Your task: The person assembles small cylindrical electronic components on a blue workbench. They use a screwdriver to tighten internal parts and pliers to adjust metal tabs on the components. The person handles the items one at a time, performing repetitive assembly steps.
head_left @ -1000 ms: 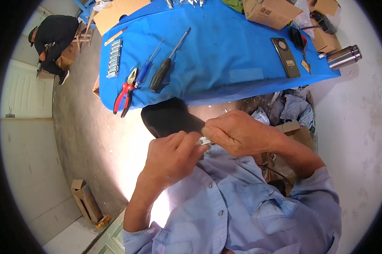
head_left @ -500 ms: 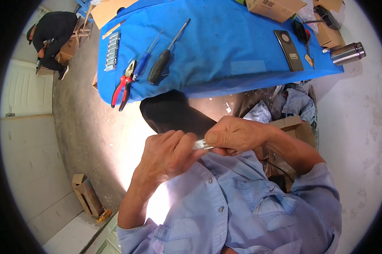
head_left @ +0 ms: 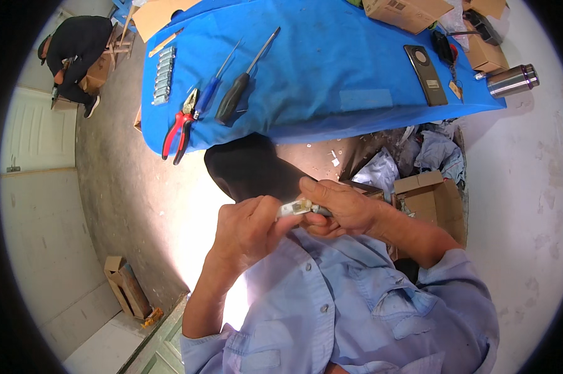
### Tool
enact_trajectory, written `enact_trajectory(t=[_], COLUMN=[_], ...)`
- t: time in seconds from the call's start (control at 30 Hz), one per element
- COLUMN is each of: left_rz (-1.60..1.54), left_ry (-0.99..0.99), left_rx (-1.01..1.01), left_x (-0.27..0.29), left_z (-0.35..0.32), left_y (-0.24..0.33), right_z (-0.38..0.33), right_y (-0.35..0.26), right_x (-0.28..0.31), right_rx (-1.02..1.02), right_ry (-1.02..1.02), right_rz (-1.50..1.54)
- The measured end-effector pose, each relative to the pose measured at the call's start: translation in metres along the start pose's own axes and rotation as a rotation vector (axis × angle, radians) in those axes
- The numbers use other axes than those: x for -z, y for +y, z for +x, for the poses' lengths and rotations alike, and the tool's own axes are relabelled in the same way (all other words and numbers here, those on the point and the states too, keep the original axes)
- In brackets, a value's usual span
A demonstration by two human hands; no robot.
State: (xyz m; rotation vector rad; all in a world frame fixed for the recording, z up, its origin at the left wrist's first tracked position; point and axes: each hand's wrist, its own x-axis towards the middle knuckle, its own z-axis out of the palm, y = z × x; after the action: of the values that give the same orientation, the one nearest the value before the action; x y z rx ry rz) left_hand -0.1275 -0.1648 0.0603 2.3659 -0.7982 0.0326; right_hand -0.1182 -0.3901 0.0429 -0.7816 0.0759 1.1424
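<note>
Between my two hands, over my lap, is a small white part (head_left: 289, 209) with a clear or yellowish middle and a grey, rounded end. Its exact kind I cannot make out. My left hand (head_left: 247, 227) is closed on the white end, thumb and bent forefinger pinching it. The curled fingers of my right hand (head_left: 347, 209) hold the grey end, with the thumb lifted off above it. Beyond the hands, at the table's near left edge, lie red-and-black pliers (head_left: 182, 126), a blue-handled screwdriver (head_left: 209, 93) and a black-handled screwdriver (head_left: 236, 96).
On the blue-covered table (head_left: 312, 68) are a row of similar small parts (head_left: 163, 75), a phone (head_left: 425, 75) and a cardboard box (head_left: 406, 14). A steel flask (head_left: 512, 81) stands at its right end. An open carton (head_left: 440, 206) is beside my right arm. Another person (head_left: 79, 53) sits far left.
My right thumb has lifted off the part, and the right hand has turned, so more of the part and its grey end now show. The left hand keeps its grip.
</note>
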Motion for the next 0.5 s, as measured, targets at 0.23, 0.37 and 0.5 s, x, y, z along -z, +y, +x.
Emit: enact_trajectory(t=[0.23,0.37,0.5], left_rz=[-0.155,-0.205,-0.262], left_ry=[0.081,0.114,0.163], left_rx=[0.131,0.128,0.22], left_x=[-0.026,-0.029,-0.024], left_z=[-0.01,-0.017,-0.017], left_y=[0.001,0.0,0.001], right_z=[0.007,0.006,0.012], right_y=[0.004,-0.002,-0.002], right_x=[0.002,-0.009,0.009], right_rx=[0.099,0.139,0.205], right_ry=[-0.096,0.063,0.105], right_rz=[0.294,0.04,-0.023])
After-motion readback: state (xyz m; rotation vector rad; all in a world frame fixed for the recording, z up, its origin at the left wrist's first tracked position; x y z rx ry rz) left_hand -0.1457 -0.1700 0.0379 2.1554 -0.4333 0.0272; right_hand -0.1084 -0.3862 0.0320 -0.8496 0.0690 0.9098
